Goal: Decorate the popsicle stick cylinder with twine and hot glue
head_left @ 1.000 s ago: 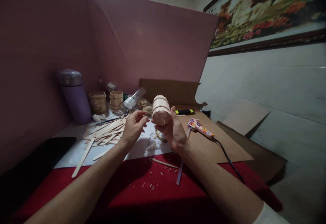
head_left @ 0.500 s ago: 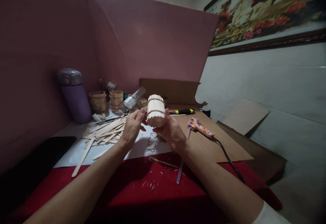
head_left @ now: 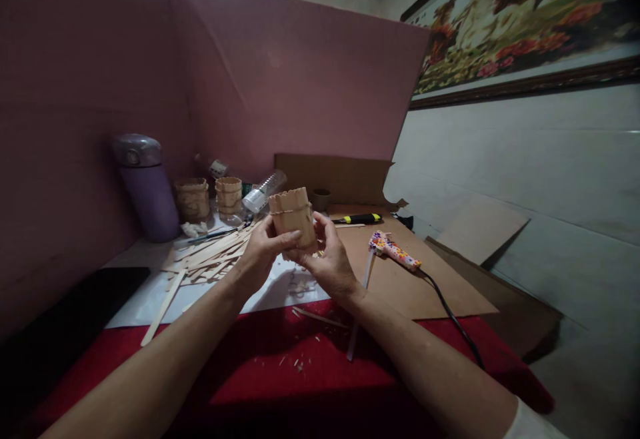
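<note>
A small cup of upright wooden craft sticks (head_left: 291,214), banded with twine, is held tilted above the table between both hands. My left hand (head_left: 261,252) grips its lower left side, thumb lying across the front. Around the right side and base my right hand (head_left: 327,252) is closed, some fingers hidden behind the cup. Left of my hands, loose craft sticks (head_left: 213,259) lie in a pile on white paper (head_left: 135,299). A flower-patterned glue gun (head_left: 395,250) with a glue stick in it rests to the right on cardboard (head_left: 445,286).
Two similar stick cups (head_left: 193,200) stand at the back left, near a purple bottle (head_left: 147,189) and a clear plastic bottle (head_left: 265,190). A yellow-black utility knife (head_left: 363,218) lies behind the glue gun. Wood scraps litter the red cloth (head_left: 280,372).
The cup has been turned in my hands, so a different, more shaded side faces me. My left hand has moved onto its side, thumb now across the front.
</note>
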Motion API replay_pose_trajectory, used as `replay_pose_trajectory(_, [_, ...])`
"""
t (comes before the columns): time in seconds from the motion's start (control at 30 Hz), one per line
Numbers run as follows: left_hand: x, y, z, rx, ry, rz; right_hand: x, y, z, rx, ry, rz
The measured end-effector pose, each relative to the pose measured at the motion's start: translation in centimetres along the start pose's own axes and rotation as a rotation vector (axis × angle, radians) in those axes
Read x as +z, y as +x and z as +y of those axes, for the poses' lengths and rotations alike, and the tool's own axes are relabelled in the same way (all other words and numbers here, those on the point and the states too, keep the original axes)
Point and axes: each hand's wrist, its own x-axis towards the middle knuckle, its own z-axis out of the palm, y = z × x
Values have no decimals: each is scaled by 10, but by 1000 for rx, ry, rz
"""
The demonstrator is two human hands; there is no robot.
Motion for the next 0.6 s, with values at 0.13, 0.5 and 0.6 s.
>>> replay_pose_trajectory(0.13, [2, -2, 6, -46, -85, -32, -3, -1, 0, -2, -37, 3])
replay_pose_trajectory(0.5, [3, -4, 12, -129, -133, 19, -1, -4, -7, -61, -122, -59])
replay_pose_trajectory(0.6, [2, -3, 9, -123, -127, -4, -1, -5, -7, -66, -81, -44])
